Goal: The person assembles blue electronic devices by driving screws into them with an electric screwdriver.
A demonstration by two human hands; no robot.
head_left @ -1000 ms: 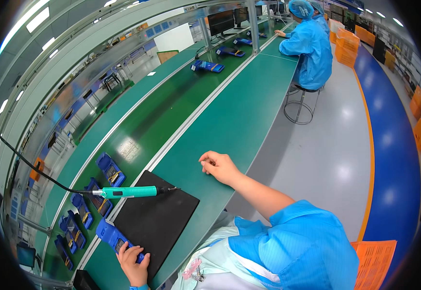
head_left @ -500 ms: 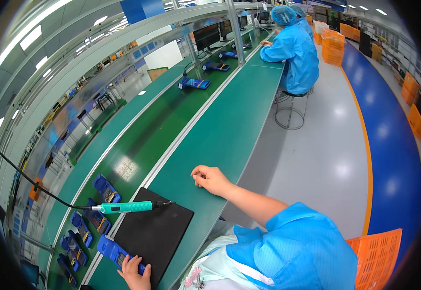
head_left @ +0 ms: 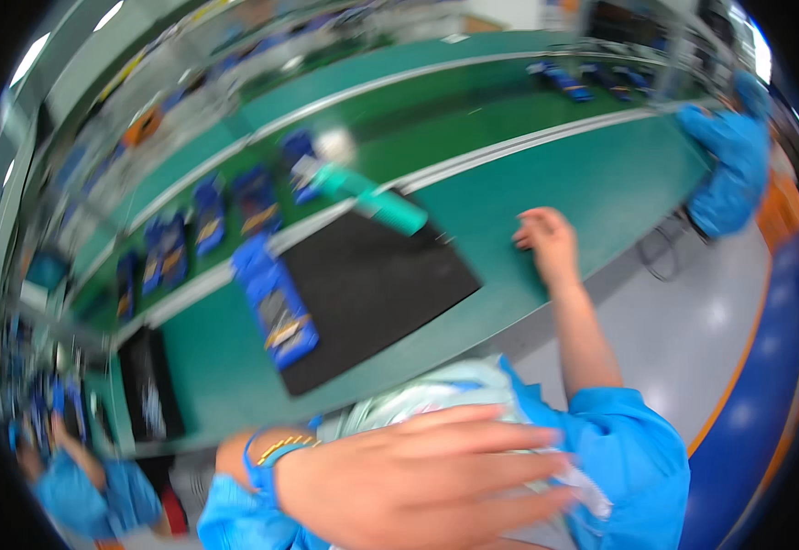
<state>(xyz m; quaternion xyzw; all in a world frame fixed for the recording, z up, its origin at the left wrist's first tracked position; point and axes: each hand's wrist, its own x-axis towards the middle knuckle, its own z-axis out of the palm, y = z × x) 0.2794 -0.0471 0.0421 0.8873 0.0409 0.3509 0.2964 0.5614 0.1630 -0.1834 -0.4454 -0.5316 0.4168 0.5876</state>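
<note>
My left hand is raised close in front of my torso, fingers stretched out to the right and smeared by motion. It holds nothing visible; a blue wrist strap circles its wrist. My right hand rests by the bench's front edge with its fingers curled in; whatever they may hold is hidden. Between the hands and the belt lies a black mat. A blue handheld device casing lies on the mat's left part, touched by neither hand. Over the mat's far edge hangs a teal electric screwdriver, blurred.
Several more blue casings lie along the green belt beyond a metal rail. A black tray sits at the bench's left. One person works at lower left, another at far right near an orange crate.
My left hand has let go of the blue casing and lifted toward my torso. The view has swung leftward. My right hand stays curled near the bench edge.
</note>
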